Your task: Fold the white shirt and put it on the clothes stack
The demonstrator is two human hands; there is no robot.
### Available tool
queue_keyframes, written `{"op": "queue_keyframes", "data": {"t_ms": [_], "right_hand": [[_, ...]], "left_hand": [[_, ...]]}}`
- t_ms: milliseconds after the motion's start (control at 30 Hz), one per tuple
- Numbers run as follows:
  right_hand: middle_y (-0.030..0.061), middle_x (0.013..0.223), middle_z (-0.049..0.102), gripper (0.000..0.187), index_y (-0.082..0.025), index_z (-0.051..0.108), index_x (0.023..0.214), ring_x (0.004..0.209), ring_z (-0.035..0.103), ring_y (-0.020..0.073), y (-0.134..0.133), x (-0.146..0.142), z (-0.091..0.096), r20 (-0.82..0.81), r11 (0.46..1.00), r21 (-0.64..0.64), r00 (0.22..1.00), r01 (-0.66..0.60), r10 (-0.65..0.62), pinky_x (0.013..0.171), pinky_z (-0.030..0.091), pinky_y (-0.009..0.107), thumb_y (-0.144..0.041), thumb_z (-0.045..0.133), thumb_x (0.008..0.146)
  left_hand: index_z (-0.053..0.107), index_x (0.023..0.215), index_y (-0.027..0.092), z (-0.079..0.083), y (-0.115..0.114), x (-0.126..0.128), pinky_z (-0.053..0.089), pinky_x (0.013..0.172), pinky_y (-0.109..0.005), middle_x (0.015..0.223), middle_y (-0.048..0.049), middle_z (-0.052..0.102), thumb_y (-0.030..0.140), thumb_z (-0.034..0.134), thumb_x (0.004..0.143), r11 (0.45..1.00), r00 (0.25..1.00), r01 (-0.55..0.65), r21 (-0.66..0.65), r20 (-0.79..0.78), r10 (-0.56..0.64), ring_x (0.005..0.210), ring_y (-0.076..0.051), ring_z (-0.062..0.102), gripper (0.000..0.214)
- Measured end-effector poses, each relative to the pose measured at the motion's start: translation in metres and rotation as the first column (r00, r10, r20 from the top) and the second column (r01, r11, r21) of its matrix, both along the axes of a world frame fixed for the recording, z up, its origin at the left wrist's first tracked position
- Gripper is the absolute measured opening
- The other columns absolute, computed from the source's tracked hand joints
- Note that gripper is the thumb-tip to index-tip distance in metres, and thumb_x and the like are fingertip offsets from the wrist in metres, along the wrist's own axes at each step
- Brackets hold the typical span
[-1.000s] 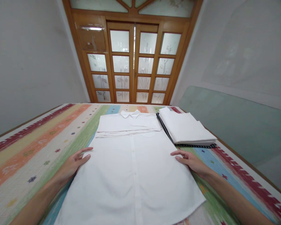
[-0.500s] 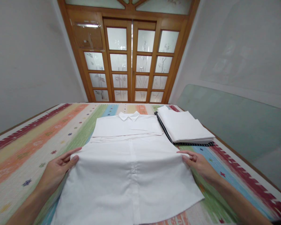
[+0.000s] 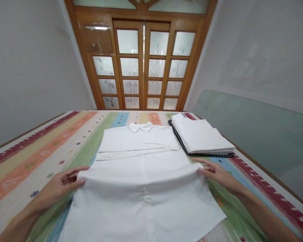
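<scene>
A white collared shirt (image 3: 141, 201) lies in front of me, its collar at the far end and its lower part toward me. Layers of its cloth lie folded across the upper body, below the collar. My left hand (image 3: 65, 181) pinches the left edge between thumb and fingers. On the opposite edge, my right hand (image 3: 212, 171) grips the cloth the same way. Between the two hands the fabric is raised into a soft ridge, and the near part hangs down from it toward me. The lower hem runs out of view at the bottom.
A stack of folded white clothes (image 3: 204, 134) with a black striped piece underneath lies at the right, beyond my right hand. The table is covered by a striped, colourful cloth (image 3: 73, 134). A pale green panel (image 3: 255, 124) leans along the right wall; wooden doors (image 3: 143, 67) stand behind.
Both hands have moved slightly nearer to me with the shirt cloth, still gripping its edges. The folded layers and collar also sit a little lower in view.
</scene>
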State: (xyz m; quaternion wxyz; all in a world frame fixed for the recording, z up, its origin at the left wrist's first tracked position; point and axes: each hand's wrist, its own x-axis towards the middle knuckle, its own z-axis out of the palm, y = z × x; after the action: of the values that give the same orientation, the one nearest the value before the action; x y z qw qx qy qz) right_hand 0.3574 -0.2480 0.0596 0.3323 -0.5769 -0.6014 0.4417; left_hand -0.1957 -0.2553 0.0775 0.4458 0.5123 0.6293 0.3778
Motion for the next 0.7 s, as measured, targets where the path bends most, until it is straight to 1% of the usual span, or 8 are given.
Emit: {"op": "queue_keyframes", "data": {"t_ms": [67, 167, 233, 300, 400, 500, 567, 700], "right_hand": [[0.0093, 0.094, 0.072, 0.068, -0.019, 0.065, 0.121, 0.087, 0.066, 0.0277, 0.004, 0.004, -0.005, -0.053, 0.998, -0.041, 0.998, -0.047, 0.045, 0.074, 0.054, 0.035, -0.063, 0.071, 0.07], [0.0103, 0.091, 0.072, 0.056, -0.017, 0.072, 0.103, 0.086, 0.066, 0.0274, 0.01, 0.008, -0.008, -0.068, 0.996, -0.042, 0.995, -0.079, 0.076, 0.074, 0.053, 0.035, -0.06, 0.075, 0.068], [0.0099, 0.085, 0.072, 0.051, -0.016, 0.073, 0.087, 0.079, 0.065, 0.0257, 0.013, 0.009, -0.009, -0.01, 1.0, 0.015, 1.0, -0.026, 0.026, 0.07, 0.052, 0.033, -0.062, 0.075, 0.066], [0.0082, 0.079, 0.07, 0.05, -0.016, 0.072, 0.079, 0.073, 0.063, 0.0234, 0.017, 0.009, -0.01, 0.048, 0.995, 0.092, 0.998, 0.034, -0.039, 0.065, 0.05, 0.031, -0.064, 0.074, 0.065], [0.0051, 0.075, 0.066, 0.048, -0.017, 0.068, 0.076, 0.07, 0.058, 0.0203, 0.024, 0.006, -0.009, 0.076, 0.975, 0.216, 0.994, 0.056, -0.074, 0.063, 0.047, 0.029, -0.064, 0.071, 0.068], [0.0038, 0.079, 0.063, 0.045, -0.018, 0.064, 0.079, 0.074, 0.056, 0.0189, 0.035, 0.0, -0.008, 0.034, 0.947, 0.316, 0.996, 0.066, -0.081, 0.067, 0.046, 0.028, -0.062, 0.069, 0.072], [0.0022, 0.075, 0.06, 0.045, -0.019, 0.06, 0.079, 0.072, 0.054, 0.0175, 0.043, -0.007, -0.007, -0.028, 0.94, 0.326, 0.995, 0.095, -0.091, 0.066, 0.044, 0.027, -0.063, 0.067, 0.073], [-0.0041, 0.061, 0.047, 0.047, -0.022, 0.049, 0.079, 0.056, 0.044, 0.0131, 0.061, -0.021, -0.008, -0.122, 0.937, 0.295, 0.98, 0.186, -0.156, 0.051, 0.036, 0.023, -0.068, 0.061, 0.074]], "left_hand": [[0.073, 0.106, 0.023, -0.004, 0.0, -0.002, 0.058, 0.073, -0.033, 0.095, -0.0063, 0.075, 0.05, 0.086, 0.049, 1.0, 1.0, 0.015, -0.012, -0.008, -0.016, 0.087, -0.029, 0.07, 0.064], [0.077, 0.094, 0.023, -0.01, 0.003, -0.006, 0.057, 0.068, -0.033, 0.084, -0.0063, 0.075, 0.049, 0.085, 0.047, 1.0, 0.997, 0.008, 0.005, -0.083, -0.007, 0.079, -0.029, 0.069, 0.054], [0.078, 0.082, 0.022, -0.013, 0.006, -0.008, 0.055, 0.062, -0.031, 0.074, -0.0062, 0.073, 0.052, 0.082, 0.049, 0.999, 0.988, -0.007, 0.048, -0.153, 0.014, 0.073, -0.028, 0.067, 0.045], [0.077, 0.074, 0.022, -0.014, 0.01, -0.007, 0.052, 0.059, -0.028, 0.07, -0.0058, 0.071, 0.056, 0.08, 0.051, 0.995, 0.975, -0.008, 0.101, -0.218, 0.03, 0.07, -0.026, 0.064, 0.041], [0.073, 0.069, 0.022, -0.01, 0.018, -0.001, 0.049, 0.059, -0.024, 0.068, -0.0045, 0.068, 0.061, 0.074, 0.056, 0.974, 0.95, 0.001, 0.225, -0.305, 0.069, 0.067, -0.022, 0.061, 0.042], [0.069, 0.07, 0.021, 0.0, 0.027, 0.01, 0.047, 0.061, -0.024, 0.073, -0.0043, 0.067, 0.067, 0.068, 0.058, 0.942, 0.936, 0.007, 0.336, -0.333, 0.112, 0.07, -0.021, 0.059, 0.048], [0.065, 0.074, 0.019, 0.006, 0.034, 0.018, 0.046, 0.058, -0.024, 0.073, -0.0039, 0.066, 0.071, 0.063, 0.06, 0.943, 0.945, 0.0, 0.332, -0.307, 0.108, 0.068, -0.02, 0.058, 0.054], [0.054, 0.071, 0.02, 0.008, 0.051, 0.03, 0.04, 0.05, -0.024, 0.056, 0.0009, 0.055, 0.074, 0.057, 0.062, 0.95, 0.96, -0.052, 0.306, -0.247, 0.132, 0.055, -0.016, 0.051, 0.055]]}}
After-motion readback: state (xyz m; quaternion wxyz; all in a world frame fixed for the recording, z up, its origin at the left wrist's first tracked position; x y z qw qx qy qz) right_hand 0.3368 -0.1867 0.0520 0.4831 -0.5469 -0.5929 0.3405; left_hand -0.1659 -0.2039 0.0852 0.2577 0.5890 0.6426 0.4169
